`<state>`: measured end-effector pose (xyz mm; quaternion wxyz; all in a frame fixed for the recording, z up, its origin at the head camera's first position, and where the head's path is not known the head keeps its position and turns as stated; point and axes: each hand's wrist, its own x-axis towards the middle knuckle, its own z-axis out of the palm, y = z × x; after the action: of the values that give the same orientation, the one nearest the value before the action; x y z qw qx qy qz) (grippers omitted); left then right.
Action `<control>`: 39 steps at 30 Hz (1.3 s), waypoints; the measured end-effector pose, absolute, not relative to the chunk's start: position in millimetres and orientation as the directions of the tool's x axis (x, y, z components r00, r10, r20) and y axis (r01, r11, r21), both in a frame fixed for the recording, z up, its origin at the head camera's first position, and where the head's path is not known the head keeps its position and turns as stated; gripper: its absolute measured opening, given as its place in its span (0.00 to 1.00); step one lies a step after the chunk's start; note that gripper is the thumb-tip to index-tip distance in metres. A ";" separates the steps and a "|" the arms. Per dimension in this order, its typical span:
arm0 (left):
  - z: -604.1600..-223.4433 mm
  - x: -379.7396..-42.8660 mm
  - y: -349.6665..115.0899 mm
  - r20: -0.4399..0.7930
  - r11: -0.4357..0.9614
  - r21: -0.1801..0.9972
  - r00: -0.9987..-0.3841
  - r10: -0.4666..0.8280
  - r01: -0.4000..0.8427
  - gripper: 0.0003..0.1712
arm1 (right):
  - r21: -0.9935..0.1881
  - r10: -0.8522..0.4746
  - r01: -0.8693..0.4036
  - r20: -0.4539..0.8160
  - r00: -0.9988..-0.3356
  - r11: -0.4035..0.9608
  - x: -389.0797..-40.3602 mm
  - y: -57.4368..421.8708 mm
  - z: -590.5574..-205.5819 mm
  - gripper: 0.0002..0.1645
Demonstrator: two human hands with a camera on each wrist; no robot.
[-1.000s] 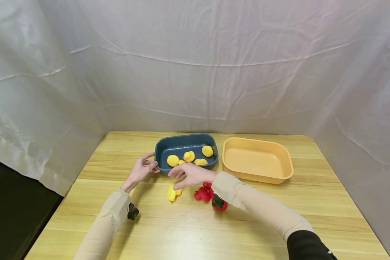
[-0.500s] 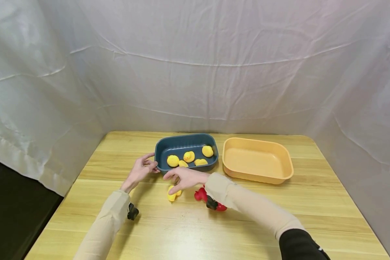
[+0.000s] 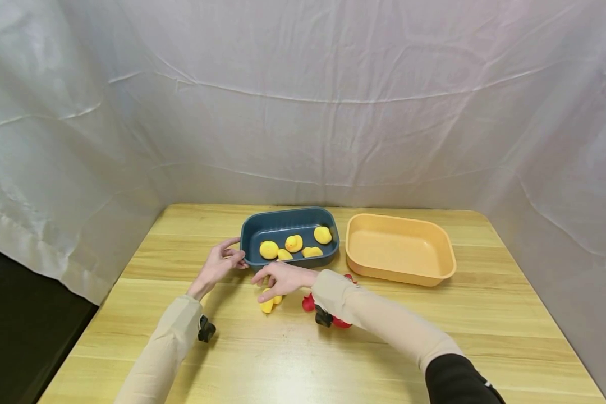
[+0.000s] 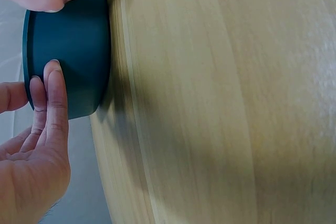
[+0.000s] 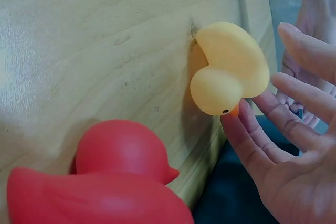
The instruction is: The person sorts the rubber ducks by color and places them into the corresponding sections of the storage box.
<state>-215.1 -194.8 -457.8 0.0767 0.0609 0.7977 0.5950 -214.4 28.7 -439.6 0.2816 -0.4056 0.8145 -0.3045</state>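
Note:
My left hand (image 3: 219, 267) holds the left end of a dark blue bin (image 3: 290, 216). In the left wrist view its fingers (image 4: 55, 98) lie on the outer wall, with another digit at the rim. My right hand (image 3: 284, 279) reaches over a yellow rubber duck (image 3: 266, 306) lying on the table in front of the bin. The right wrist view has the fingertips right at that duck's head and side, while the thumb (image 5: 307, 48) stands apart from it. Red rubber ducks (image 5: 121, 182) sit beside it, partly hidden under the right forearm.
Several yellow ducks (image 3: 294, 243) lie inside the blue bin. To its right stands an orange bin (image 3: 399, 247) with nothing in it. Both are near the back edge of the wooden table (image 3: 409, 348), before a pale curtain (image 3: 323, 112).
My right hand has moved a little left and nearer me, from by the blue bin's front rim to over the yellow duck. The left hand has stayed at the bin.

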 end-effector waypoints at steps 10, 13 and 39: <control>-457.8 -214.4 -194.4 -0.052 0.280 0.960 -0.981 0.186 0.002 0.34 | -0.700 -0.843 -0.520 -0.229 -0.486 0.490 -217.1 23.8 -445.7 0.27; -457.8 -214.1 -194.5 -0.050 0.280 0.960 -0.981 0.186 0.004 0.34 | -0.687 -0.841 -0.528 -0.240 -0.484 0.500 -217.7 22.0 -447.9 0.25; -461.4 -217.1 -195.8 -0.051 0.273 0.962 -0.984 0.171 -0.002 0.33 | -0.642 -0.829 -0.543 -0.297 -0.475 0.541 -217.6 18.4 -448.4 0.26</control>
<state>-217.1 -195.8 -461.4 0.0722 0.0533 0.7945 0.6005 -217.6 18.4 -448.4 0.2998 -0.4156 0.8251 -0.2379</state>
